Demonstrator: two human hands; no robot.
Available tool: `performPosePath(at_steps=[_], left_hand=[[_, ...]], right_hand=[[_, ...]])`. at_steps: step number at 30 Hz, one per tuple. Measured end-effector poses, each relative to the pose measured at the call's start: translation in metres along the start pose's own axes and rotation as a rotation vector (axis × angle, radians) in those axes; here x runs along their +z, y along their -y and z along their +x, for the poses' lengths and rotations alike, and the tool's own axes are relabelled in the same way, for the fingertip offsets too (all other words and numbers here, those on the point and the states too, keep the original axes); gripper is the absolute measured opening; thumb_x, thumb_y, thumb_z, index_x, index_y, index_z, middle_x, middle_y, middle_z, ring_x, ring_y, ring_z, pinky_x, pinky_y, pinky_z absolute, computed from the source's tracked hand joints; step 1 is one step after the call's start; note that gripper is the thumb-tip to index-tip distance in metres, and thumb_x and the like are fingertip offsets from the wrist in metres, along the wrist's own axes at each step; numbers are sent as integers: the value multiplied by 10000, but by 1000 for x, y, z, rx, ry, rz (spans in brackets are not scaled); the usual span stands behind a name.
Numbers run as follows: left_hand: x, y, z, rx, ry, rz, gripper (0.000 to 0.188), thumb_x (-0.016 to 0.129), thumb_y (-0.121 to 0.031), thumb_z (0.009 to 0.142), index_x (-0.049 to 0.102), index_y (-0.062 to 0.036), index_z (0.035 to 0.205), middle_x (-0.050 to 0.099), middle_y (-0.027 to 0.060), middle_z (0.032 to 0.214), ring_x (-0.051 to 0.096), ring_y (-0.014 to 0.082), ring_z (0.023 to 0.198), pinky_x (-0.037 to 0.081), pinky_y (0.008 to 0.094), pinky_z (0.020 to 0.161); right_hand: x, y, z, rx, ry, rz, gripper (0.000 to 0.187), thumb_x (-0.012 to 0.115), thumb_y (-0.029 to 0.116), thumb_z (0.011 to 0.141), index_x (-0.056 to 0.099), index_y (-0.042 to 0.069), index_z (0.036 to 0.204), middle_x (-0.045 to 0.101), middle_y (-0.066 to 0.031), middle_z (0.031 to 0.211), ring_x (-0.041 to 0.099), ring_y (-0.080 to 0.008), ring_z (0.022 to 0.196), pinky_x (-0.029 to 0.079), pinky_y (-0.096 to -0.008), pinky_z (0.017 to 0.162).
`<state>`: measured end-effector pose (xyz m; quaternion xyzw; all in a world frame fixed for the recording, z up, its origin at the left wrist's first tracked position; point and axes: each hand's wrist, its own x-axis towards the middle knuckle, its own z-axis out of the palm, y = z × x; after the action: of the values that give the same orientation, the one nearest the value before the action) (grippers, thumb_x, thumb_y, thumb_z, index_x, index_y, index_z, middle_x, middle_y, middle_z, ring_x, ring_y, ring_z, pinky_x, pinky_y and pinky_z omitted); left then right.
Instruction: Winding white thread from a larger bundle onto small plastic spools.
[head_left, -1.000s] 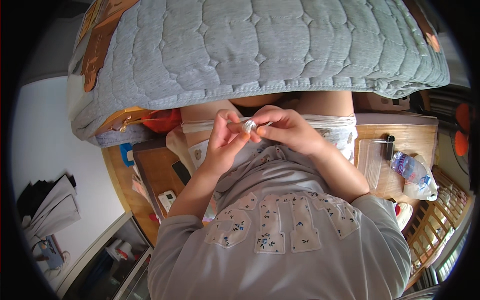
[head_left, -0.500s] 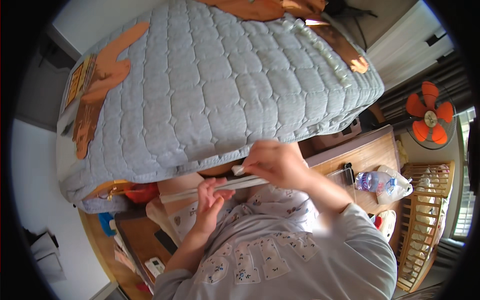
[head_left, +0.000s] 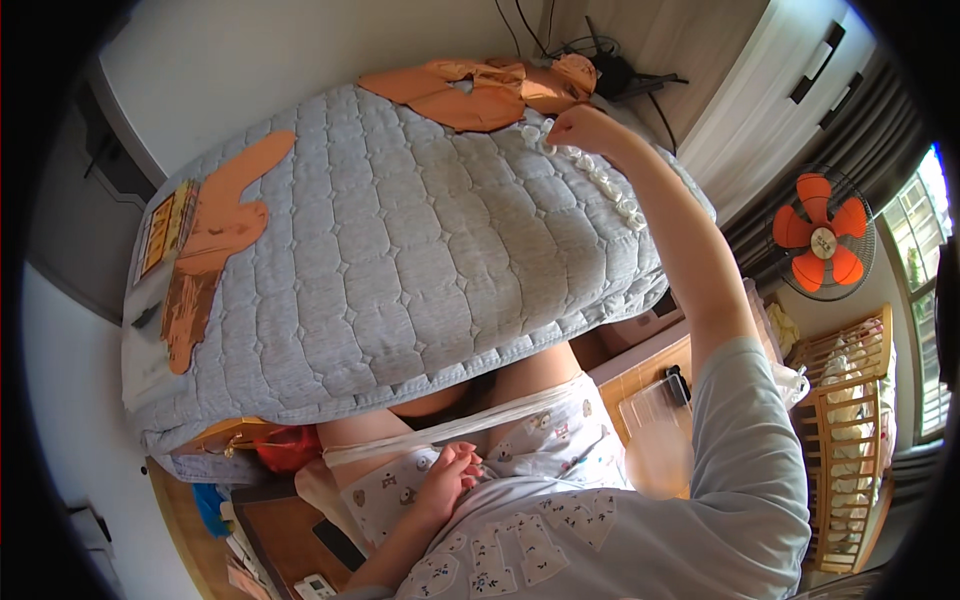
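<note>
My right hand (head_left: 585,130) reaches to the far right of the grey quilted mattress (head_left: 400,250). Its fingers are bent down at the far end of a row of small, whitish, ring-like pieces (head_left: 590,172); what they pinch, if anything, is hidden. My left hand (head_left: 450,482) rests over my lap with its fingers curled together, and I cannot make out what is in them. Across my thighs lies a long white strip (head_left: 400,442), just beyond the left hand, over patterned white shorts (head_left: 545,432).
Orange-brown flat pieces lie on the mattress at left (head_left: 225,225) and far edge (head_left: 450,95). A clear plastic box (head_left: 650,405) sits on wood at right, near a wooden crib (head_left: 840,440) and orange-bladed fan (head_left: 820,240). A red bag (head_left: 285,450) is at left.
My right hand has gone from above my lap, where it pinched a small white piece, to the row on the mattress. My left hand has lowered and curled its fingers. The view has shifted.
</note>
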<state>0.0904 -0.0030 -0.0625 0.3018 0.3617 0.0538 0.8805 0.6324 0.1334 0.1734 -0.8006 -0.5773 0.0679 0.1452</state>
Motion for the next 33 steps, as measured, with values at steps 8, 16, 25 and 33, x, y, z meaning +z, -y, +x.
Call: performPosePath(at_steps=[8,16,25,33], left_hand=[[-10,-8,-5,133,-60,150,130,540,-210,975,519,-130,1076,556,17,963,542,110,807,412,255,730],[-26,16,25,-343,6,-218,224,594,-289,962,558,-128,1113,620,32,995,609,165,879,477,281,735],[-32,14,46,256,-144,-496,396,615,-176,938,518,-75,1309,543,60,1331,491,165,1207,372,381,1047],[-21,-15,30,340,-151,-168,366,619,-74,916,542,-29,1271,581,79,1266,543,123,1101,449,295,949]], right_hand=[[3,15,2,2,-106,-170,351,734,363,787,728,54,952,713,-145,919,678,-300,903,522,-418,796],[12,37,-33,85,-264,-310,488,770,452,758,638,116,1087,680,-110,1089,637,-290,1049,506,-421,863],[62,147,-189,-487,-359,331,84,694,40,843,668,54,921,632,-22,768,499,-129,650,390,-270,595],[206,200,-259,-477,195,508,99,717,135,792,674,77,860,604,-65,822,588,-283,826,482,-397,728]])
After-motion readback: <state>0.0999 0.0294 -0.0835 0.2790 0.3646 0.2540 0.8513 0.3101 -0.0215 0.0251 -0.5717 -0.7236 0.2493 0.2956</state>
